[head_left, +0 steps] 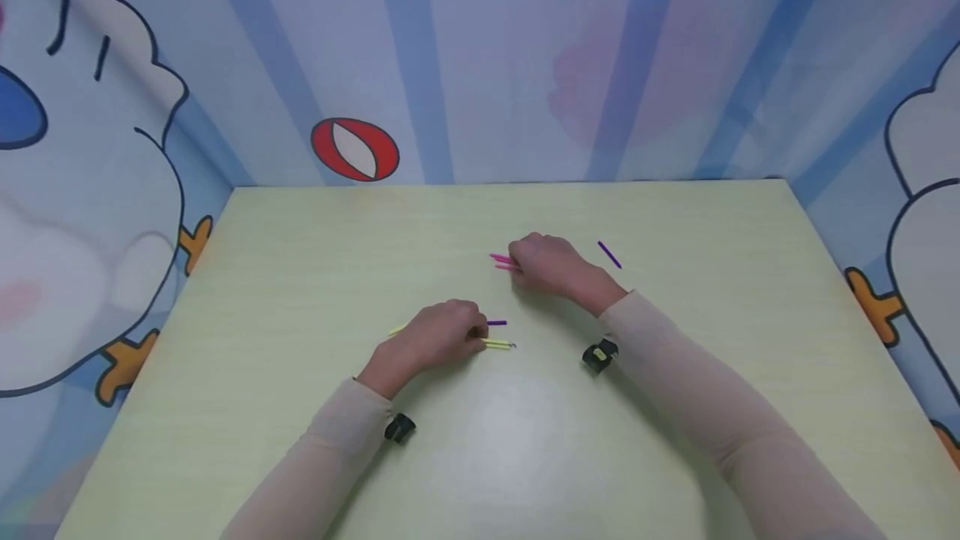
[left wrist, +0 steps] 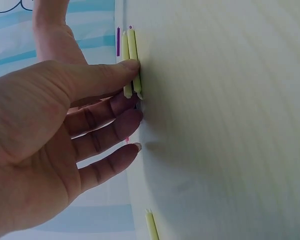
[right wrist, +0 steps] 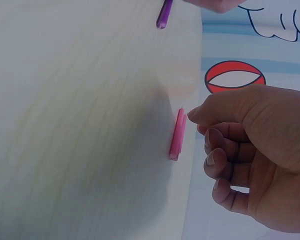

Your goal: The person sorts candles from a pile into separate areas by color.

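Observation:
My left hand [head_left: 431, 338] pinches two yellow sticks [head_left: 498, 344] at the table's middle; in the left wrist view the thumb of that hand [left wrist: 45, 130] lies over the sticks [left wrist: 131, 60]. A purple stick [head_left: 497, 322] lies just beyond them, and another yellow stick [head_left: 397, 329] shows partly behind the hand. Farther back, my right hand [head_left: 558, 267] is over the table beside pink sticks [head_left: 502, 257]. Seen from the right wrist, its fingers [right wrist: 217, 160] are loosely bent, and the thumb tip is close to the pink sticks [right wrist: 177, 135]; contact is unclear.
Another purple stick [head_left: 609, 254] lies behind the right wrist on the pale table [head_left: 337, 232]. A printed curtain [head_left: 510, 65] with cartoon figures and a red and white ball stands around the table's back and sides.

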A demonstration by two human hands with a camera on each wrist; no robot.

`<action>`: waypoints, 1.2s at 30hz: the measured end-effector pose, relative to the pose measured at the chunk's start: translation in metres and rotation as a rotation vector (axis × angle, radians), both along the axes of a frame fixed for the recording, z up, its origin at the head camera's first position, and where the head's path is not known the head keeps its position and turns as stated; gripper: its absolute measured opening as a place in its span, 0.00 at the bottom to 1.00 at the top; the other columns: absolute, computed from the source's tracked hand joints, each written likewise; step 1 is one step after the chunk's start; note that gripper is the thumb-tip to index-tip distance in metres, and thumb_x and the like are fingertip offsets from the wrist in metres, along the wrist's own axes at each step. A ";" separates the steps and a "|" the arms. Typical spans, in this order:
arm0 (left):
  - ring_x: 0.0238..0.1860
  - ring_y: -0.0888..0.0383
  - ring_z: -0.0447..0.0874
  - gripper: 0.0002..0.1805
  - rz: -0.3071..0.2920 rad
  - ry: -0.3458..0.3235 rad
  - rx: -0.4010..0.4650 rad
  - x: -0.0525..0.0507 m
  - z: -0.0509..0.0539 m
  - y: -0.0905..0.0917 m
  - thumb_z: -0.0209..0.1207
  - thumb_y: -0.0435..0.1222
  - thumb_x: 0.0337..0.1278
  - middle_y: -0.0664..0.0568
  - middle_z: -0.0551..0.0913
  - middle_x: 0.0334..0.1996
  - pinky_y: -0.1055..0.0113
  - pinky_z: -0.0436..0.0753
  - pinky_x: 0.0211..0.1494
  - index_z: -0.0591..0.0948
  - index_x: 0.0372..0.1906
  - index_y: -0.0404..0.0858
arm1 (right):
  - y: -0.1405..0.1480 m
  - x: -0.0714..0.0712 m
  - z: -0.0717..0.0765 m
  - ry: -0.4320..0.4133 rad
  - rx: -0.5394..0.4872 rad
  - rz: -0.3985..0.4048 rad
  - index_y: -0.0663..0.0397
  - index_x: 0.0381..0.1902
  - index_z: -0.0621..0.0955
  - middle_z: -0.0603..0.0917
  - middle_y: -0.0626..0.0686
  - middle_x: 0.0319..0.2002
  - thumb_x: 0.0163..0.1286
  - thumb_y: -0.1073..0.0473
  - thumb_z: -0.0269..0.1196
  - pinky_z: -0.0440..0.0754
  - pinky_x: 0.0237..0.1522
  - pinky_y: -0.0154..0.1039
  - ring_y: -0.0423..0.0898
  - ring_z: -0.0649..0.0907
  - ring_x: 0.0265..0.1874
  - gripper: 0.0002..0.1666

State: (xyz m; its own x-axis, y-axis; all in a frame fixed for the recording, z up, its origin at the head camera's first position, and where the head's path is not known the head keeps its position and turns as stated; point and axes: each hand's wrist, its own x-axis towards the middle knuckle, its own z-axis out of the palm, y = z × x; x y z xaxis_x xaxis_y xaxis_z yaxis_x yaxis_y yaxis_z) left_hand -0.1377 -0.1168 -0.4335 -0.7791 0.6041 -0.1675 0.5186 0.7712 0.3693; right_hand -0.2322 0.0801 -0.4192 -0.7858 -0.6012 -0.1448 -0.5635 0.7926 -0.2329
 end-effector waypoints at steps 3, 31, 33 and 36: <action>0.33 0.61 0.76 0.04 -0.003 0.004 -0.002 -0.001 0.000 0.000 0.67 0.36 0.61 0.56 0.81 0.31 0.65 0.79 0.40 0.87 0.38 0.40 | 0.001 0.006 0.003 -0.030 -0.006 0.007 0.59 0.38 0.82 0.81 0.53 0.30 0.69 0.62 0.62 0.77 0.33 0.40 0.45 0.77 0.27 0.05; 0.31 0.61 0.76 0.03 0.019 0.043 0.037 -0.001 -0.003 0.003 0.69 0.35 0.59 0.57 0.81 0.29 0.64 0.79 0.37 0.86 0.34 0.42 | 0.010 0.066 -0.010 -0.194 -0.140 0.179 0.50 0.30 0.81 0.77 0.43 0.23 0.67 0.63 0.62 0.73 0.29 0.34 0.38 0.73 0.23 0.05; 0.30 0.61 0.76 0.03 0.021 0.039 0.037 -0.001 -0.004 0.003 0.69 0.35 0.59 0.58 0.81 0.29 0.64 0.78 0.37 0.85 0.34 0.42 | 0.012 0.068 -0.010 -0.196 -0.144 0.193 0.50 0.30 0.81 0.77 0.43 0.23 0.67 0.63 0.62 0.74 0.30 0.34 0.38 0.73 0.23 0.05; 0.30 0.61 0.75 0.03 0.020 0.027 0.034 -0.002 -0.004 0.003 0.68 0.35 0.60 0.58 0.81 0.29 0.65 0.78 0.36 0.85 0.34 0.41 | 0.013 0.070 -0.010 -0.214 -0.149 0.210 0.52 0.33 0.83 0.77 0.43 0.24 0.68 0.63 0.62 0.75 0.32 0.35 0.39 0.74 0.25 0.03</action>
